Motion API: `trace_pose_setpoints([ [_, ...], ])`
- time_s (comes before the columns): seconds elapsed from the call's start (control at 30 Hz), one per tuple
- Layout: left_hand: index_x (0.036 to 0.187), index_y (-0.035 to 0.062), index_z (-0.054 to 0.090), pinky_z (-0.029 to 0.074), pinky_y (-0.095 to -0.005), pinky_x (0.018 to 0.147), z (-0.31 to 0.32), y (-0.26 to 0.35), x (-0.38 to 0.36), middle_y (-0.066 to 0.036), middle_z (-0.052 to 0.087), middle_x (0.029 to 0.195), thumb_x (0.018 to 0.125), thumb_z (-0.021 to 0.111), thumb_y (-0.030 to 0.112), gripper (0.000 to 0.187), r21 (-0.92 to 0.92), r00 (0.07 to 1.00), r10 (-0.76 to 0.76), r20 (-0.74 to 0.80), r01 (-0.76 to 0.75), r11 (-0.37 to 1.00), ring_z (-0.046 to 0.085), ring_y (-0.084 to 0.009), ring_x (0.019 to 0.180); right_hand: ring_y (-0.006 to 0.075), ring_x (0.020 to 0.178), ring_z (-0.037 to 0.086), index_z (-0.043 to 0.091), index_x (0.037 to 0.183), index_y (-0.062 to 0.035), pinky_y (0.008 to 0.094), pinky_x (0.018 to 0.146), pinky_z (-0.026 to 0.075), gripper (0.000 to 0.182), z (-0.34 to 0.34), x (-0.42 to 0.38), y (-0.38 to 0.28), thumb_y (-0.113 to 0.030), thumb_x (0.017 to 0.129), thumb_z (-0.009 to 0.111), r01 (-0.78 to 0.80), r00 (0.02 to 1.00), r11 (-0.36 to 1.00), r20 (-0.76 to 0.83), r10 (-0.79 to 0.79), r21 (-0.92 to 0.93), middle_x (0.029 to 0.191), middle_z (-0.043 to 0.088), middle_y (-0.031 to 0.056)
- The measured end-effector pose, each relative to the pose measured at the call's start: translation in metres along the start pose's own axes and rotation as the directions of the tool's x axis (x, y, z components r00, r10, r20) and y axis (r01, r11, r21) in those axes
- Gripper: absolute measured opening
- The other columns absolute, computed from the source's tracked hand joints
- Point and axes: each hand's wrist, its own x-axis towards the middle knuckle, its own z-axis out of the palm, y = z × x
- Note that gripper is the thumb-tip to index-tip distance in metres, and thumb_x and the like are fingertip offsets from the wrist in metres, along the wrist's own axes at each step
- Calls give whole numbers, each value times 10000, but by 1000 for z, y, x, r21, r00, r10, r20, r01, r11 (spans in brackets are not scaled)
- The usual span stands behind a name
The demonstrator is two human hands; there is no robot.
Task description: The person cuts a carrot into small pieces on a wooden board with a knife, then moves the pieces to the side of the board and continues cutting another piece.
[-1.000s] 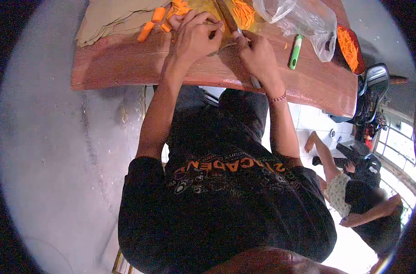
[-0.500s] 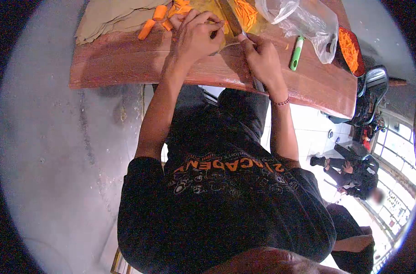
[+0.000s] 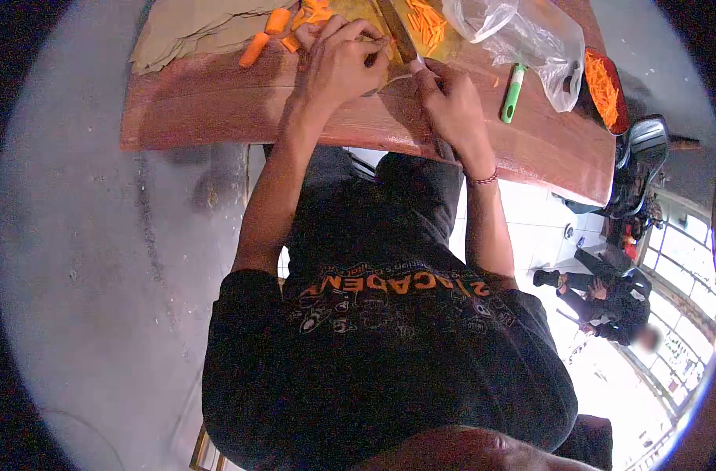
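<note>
My right hand (image 3: 454,102) is wrapped round the handle of a kitchen knife (image 3: 397,30), whose blade points away over a yellow cutting board (image 3: 444,39). Just left of the blade, my left hand (image 3: 344,59) is closed with bent fingers on a carrot piece, mostly hidden; only a bit of orange shows at the fingertips. Thin carrot strips (image 3: 425,25) lie on the board right of the blade. Beyond my left hand are carrot chunks (image 3: 253,49) and more cut carrot (image 3: 315,12).
Brown cardboard (image 3: 193,31) covers the table's far left. To the right lie a green-handled peeler (image 3: 513,94), a clear plastic bag (image 3: 531,47) and a tray of carrot strips (image 3: 603,90). The wooden table's edge (image 3: 217,137) is near my body. Another person (image 3: 609,302) sits at lower right.
Both hands stay in nearly the same place, the knife still beside my left fingers. A dark shape at the lower right has mostly moved out of view.
</note>
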Motion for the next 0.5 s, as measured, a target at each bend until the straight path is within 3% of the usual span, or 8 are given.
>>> trace_pose_setpoints([
  [0.07, 880, 178, 811, 352, -454, 930, 4, -2, -1, 43, 694, 1011, 846, 690, 335, 201, 29, 998, 35, -55, -33, 999, 591, -217, 1011, 402, 833, 695, 673, 1097, 29, 426, 739, 508, 385, -1, -1, -1, -327, 976, 588, -51, 999, 998, 20, 50, 27, 839, 662, 289],
  [0.4, 858, 179, 810, 341, -448, 928, 1, -1, -1, 75, 690, 1023, 841, 698, 320, 180, 36, 999, 30, -44, -28, 999, 584, -204, 1016, 413, 862, 697, 670, 1103, 30, 429, 743, 512, 400, -3, 0, -6, -340, 974, 589, -64, 998, 998, 20, 64, -7, 851, 671, 288],
  [0.47, 848, 186, 810, 322, -447, 926, 2, -2, 0, 72, 690, 1022, 840, 700, 313, 168, 15, 998, 48, -47, -47, 999, 583, -206, 1015, 497, 894, 643, 687, 1025, 9, 549, 778, 511, 383, 0, 3, -2, -342, 985, 541, -10, 1000, 1000, 19, 11, -4, 873, 657, 320],
  [0.5, 848, 186, 810, 322, -447, 926, 5, -4, -1, 72, 690, 1022, 840, 700, 313, 168, 13, 998, 49, -47, -48, 999, 583, -206, 1015, 497, 894, 643, 687, 1025, 9, 549, 778, 511, 383, 0, 5, -3, -342, 985, 541, -12, 1000, 1000, 18, 12, -5, 873, 657, 320],
])
